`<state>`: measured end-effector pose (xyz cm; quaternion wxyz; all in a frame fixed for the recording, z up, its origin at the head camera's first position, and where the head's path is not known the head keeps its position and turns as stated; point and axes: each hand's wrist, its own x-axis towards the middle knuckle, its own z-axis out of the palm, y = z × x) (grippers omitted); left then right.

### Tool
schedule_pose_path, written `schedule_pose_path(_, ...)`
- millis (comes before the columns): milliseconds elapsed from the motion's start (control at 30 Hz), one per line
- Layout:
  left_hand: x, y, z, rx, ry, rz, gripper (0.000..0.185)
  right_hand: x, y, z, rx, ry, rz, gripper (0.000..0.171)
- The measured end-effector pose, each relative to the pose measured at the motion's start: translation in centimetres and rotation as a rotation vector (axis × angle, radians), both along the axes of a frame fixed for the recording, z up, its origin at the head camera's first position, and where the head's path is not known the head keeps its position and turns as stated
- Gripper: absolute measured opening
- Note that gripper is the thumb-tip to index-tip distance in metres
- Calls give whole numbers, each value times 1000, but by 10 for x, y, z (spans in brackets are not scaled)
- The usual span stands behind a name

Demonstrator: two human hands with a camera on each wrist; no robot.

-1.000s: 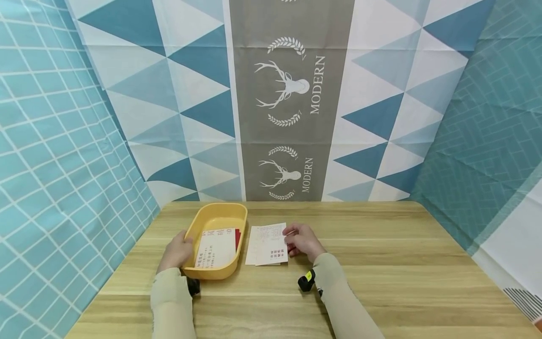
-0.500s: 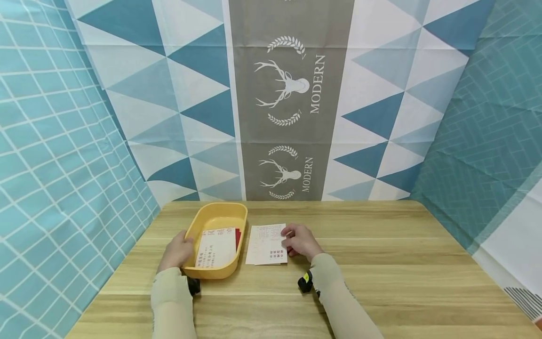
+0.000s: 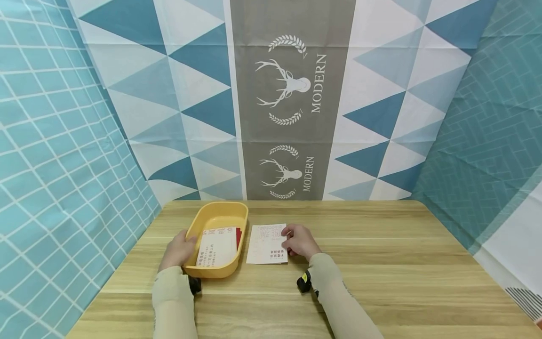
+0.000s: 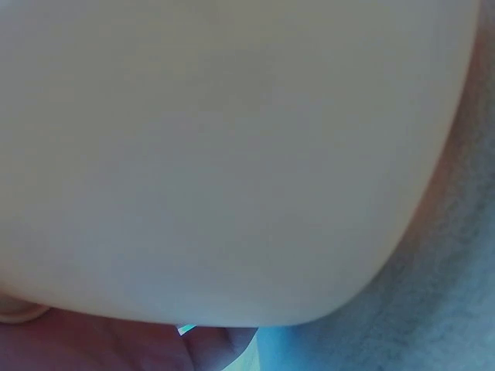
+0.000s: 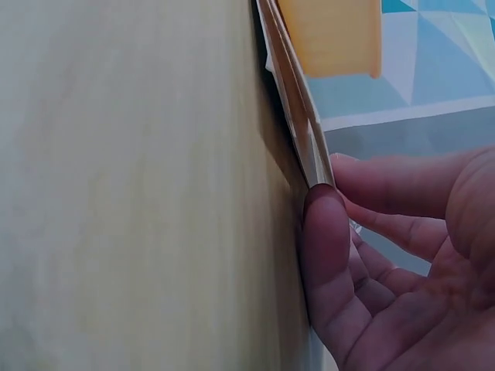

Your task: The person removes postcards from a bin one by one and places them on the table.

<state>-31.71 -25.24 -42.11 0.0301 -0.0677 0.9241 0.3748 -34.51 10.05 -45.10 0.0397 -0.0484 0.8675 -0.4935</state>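
Cards (image 3: pixel 266 244), white with red and dark print, stacked flat on the tabletop left of centre, toward the near edge. Just beside the right wall of a yellow tray (image 3: pixel 220 212), not touching it.

Right hand (image 3: pixel 299 241) at the stack's right edge, fingers curled. Seen from the right wrist: thumb (image 5: pixel 325 255) pressed under the corner of the cards (image 5: pixel 294 100), fingertips on top, the sheets fanned a little and raised off the wood there. Pinching the edge, then, though how many cards sit in the pinch cannot be told from that angle.

Left hand (image 3: pixel 178 249) wrapped round the tray's near-left rim, holding it steady. Left wrist view filled by the pale tray wall (image 4: pixel 232 154), too close and blurred for more. Inside the tray: one white printed card (image 3: pixel 217 247) leaning against the right wall, a red card (image 3: pixel 238 235) showing behind its far right corner.

Step in hand, as a judgement: peeling a card off the top of the stack, with the tray braced to receive it. Next move likely calls for a clean split of one sheet from the rest, a lift clear of the stack, then a short carry leftward over the tray's right wall. Worth minding: thin sheets clinging together, and the stack sliding under the thumb.
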Motion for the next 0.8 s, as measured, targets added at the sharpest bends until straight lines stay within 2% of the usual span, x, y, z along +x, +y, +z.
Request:
schedule_pose_path(433,-1,0,-3,6,-2,2,55,0,-8,2,155,49,35,27)
schedule_pose_path(800,-2,0,0,4,-10,10,57,3,-19,12,291,50,-13,42)
